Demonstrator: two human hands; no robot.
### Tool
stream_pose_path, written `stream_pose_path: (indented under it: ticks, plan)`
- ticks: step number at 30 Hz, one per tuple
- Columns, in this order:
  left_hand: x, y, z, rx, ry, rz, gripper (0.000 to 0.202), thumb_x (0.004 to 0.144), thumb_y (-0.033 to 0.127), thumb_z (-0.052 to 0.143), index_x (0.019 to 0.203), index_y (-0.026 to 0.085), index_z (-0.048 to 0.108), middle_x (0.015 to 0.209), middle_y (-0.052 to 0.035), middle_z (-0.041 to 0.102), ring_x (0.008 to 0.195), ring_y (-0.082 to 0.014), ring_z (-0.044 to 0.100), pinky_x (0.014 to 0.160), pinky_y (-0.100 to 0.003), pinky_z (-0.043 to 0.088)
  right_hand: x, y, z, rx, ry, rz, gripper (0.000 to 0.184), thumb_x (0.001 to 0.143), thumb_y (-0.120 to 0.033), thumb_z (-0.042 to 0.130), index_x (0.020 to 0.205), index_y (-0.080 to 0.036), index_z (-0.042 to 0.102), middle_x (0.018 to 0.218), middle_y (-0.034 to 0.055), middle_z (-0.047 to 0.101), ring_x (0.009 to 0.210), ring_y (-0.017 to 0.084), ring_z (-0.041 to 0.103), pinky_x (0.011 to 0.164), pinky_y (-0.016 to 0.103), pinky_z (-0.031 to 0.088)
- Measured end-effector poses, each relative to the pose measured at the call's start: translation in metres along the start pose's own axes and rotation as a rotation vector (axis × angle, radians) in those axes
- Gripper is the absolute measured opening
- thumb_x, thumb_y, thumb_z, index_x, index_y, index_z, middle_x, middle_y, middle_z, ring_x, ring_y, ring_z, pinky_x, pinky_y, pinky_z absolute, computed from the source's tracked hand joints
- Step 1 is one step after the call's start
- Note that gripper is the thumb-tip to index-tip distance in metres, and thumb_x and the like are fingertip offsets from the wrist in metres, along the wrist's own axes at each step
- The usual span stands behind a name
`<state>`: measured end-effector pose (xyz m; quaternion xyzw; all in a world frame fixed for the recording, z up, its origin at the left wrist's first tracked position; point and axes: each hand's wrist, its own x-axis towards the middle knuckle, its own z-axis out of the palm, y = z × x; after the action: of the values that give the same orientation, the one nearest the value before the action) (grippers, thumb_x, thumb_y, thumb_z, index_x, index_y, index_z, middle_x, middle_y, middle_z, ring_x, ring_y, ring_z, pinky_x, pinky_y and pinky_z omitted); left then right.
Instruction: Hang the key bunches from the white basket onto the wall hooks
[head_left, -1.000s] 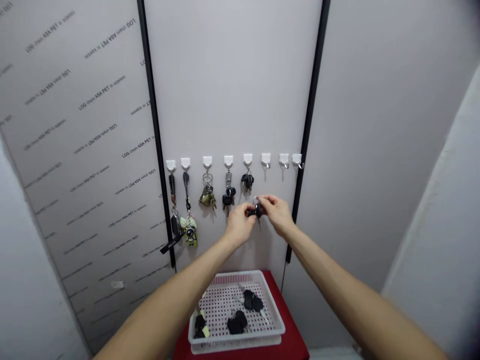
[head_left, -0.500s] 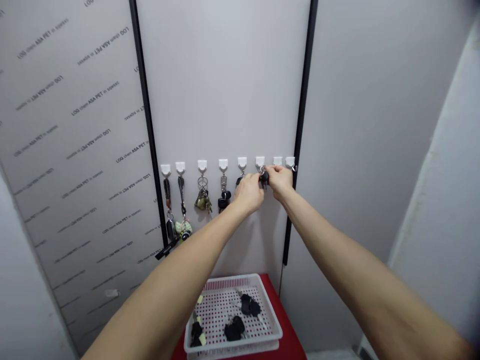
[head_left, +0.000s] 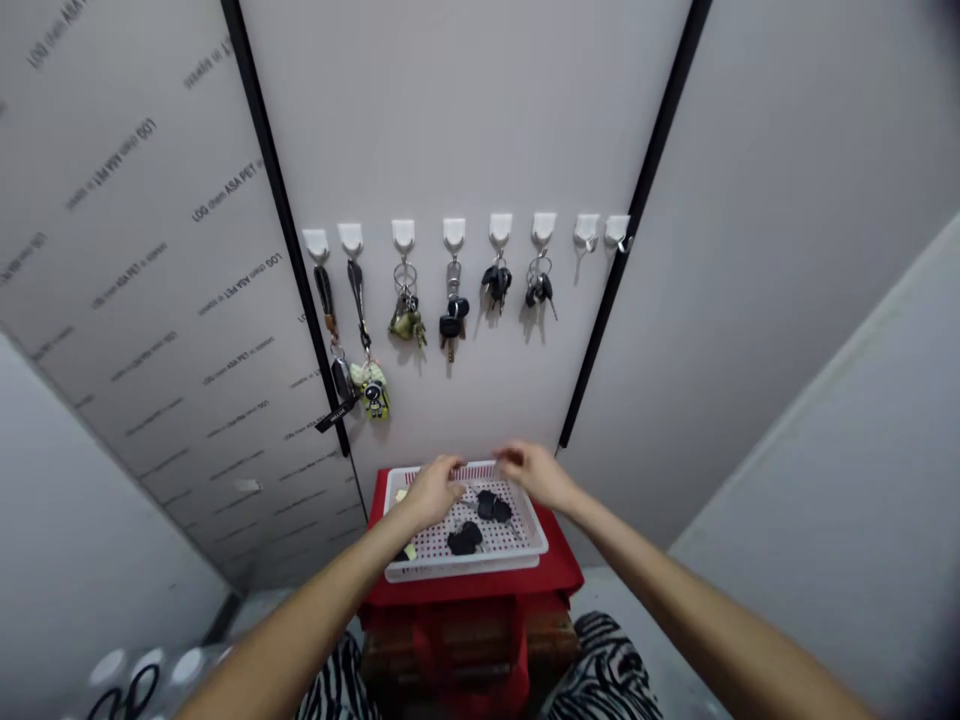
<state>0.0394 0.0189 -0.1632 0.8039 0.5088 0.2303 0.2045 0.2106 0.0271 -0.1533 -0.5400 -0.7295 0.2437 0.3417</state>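
Six of eight wall hooks point(head_left: 454, 233) bear keys point(head_left: 496, 283), two stand bare, all well above the fingers; left hand point(head_left: 433, 490) and right hand point(head_left: 534, 472) hover blurred over the white basket point(head_left: 465, 572), fingers apart or closed one cannot tell; black key bunches point(head_left: 491, 505) lie in it between the fingertips, another under the left wrist.
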Motion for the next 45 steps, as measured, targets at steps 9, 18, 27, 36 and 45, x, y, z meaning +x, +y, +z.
stream_pose_path:
  ticks: [9, 18, 27, 36, 45]
  plan:
    - [-0.017, -0.025, 0.040, 0.142, -0.314, -0.139, 0.025, 0.048, 0.020, 0.053, 0.073, 0.016, 0.055, 0.069, -0.0017, 0.056, 0.066, -0.0150, 0.049, 0.057, -0.021, 0.035, -0.028, 0.019, 0.059, -0.432, -0.458, -0.017, 0.030, 0.054, -0.020, 0.051, 0.084, -0.019, 0.056, 0.067, 0.0013, 0.057, 0.061, 0.012, 0.049, 0.052, 0.019, 0.033]
    - [-0.009, -0.050, 0.025, 0.069, -0.228, -0.246, 0.017, 0.052, 0.009, 0.047, 0.068, 0.014, 0.053, 0.056, 0.0030, 0.050, 0.053, -0.0070, 0.043, 0.047, -0.015, 0.031, -0.016, 0.020, 0.054, -0.557, -0.223, 0.071, 0.039, 0.054, -0.013, 0.048, 0.092, -0.014, 0.052, 0.092, 0.0109, 0.052, 0.083, 0.019, 0.046, 0.066, 0.024, 0.033]
    - [0.001, -0.039, 0.016, -0.051, -0.063, -0.147, 0.033, 0.055, 0.004, 0.042, 0.086, 0.012, 0.050, 0.078, -0.0029, 0.055, 0.067, -0.0092, 0.048, 0.062, -0.019, 0.037, -0.004, 0.015, 0.046, 0.083, -0.300, 0.148, 0.026, 0.060, -0.021, 0.042, 0.082, -0.014, 0.054, 0.057, -0.0012, 0.054, 0.046, 0.006, 0.043, 0.043, 0.017, 0.031]
    - [0.026, 0.001, 0.007, -0.497, -0.048, 0.033, 0.024, 0.067, 0.018, 0.037, 0.085, 0.010, 0.051, 0.070, -0.0029, 0.056, 0.065, -0.0100, 0.049, 0.063, -0.022, 0.039, 0.012, -0.020, 0.005, 0.387, -0.206, 0.138, 0.022, 0.059, -0.030, 0.047, 0.064, -0.011, 0.056, 0.050, -0.0024, 0.051, 0.044, 0.006, 0.043, 0.043, 0.018, 0.034]
    - [0.034, 0.034, -0.005, -0.835, -0.027, -0.136, 0.005, 0.062, 0.013, 0.043, 0.061, 0.010, 0.048, 0.051, 0.0036, 0.046, 0.048, -0.0045, 0.041, 0.052, -0.017, 0.034, 0.017, -0.036, -0.012, 0.669, 0.072, 0.238, 0.017, 0.054, -0.027, 0.052, 0.063, -0.013, 0.050, 0.045, -0.0052, 0.049, 0.038, 0.004, 0.042, 0.041, 0.018, 0.032]
